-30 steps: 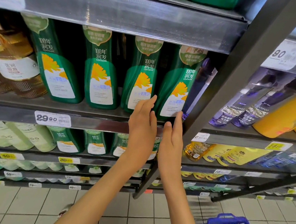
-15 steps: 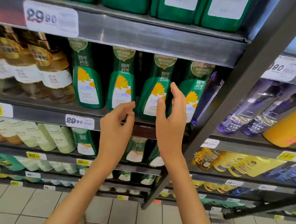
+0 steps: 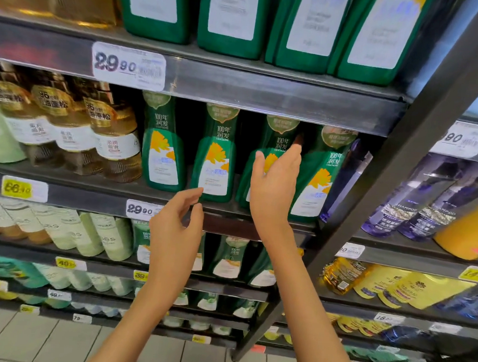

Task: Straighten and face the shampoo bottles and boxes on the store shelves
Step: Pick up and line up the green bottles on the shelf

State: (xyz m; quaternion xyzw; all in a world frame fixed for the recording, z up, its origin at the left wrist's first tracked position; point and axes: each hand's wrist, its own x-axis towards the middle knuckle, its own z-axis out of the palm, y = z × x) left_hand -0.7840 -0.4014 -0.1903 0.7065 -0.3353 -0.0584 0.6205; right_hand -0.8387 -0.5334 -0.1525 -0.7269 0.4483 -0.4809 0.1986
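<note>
While both hands hang at the row of four tall green plastic shampoo bottles [image 3: 215, 157] on the dark metal shelf [image 3: 93, 196], I read this as the start of a facing move and not yet a hold. My right hand [image 3: 274, 191] is raised in front of the third green bottle [image 3: 280, 133], its fingers [image 3: 294, 156] straight and apart with the thumb spread wide. I cannot tell whether the palm touches the plastic. My left hand [image 3: 174, 230] sits lower, near the base of the second bottle, its fingers [image 3: 195, 192] loosely curled round nothing. The third bottle and the fourth green bottle [image 3: 324, 174] lean to the right, while the two on the left stand straighter. The risk I see is toppling. These bottles are tall and narrow at the foot, so a push high on the third could tip it into the fourth and drive that against the slim purple bottle [image 3: 342, 186] just beside it. A turn made with one flat hand might also slide the bottle back instead of squaring its label.
</note>
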